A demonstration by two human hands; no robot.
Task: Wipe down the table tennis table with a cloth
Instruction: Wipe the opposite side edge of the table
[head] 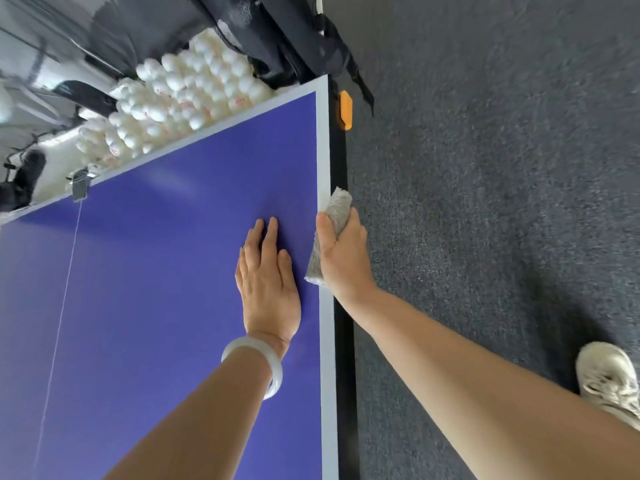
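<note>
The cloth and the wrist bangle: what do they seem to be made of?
The cloth looks like grey terry or microfibre: its surface is nubbly and matte, and it bunches softly in the right hand. The bangle looks smooth, glossy and milky-translucent, perhaps jade, glass or plastic; the look cannot settle which.

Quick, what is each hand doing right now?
Left hand: open, flat on the blue table.
Right hand: gripping the grey cloth at the table's edge.

Dark grey carpet (485, 202) covers the floor; a brightly lit heap of white balls (180, 95) lies at the far end.
</note>
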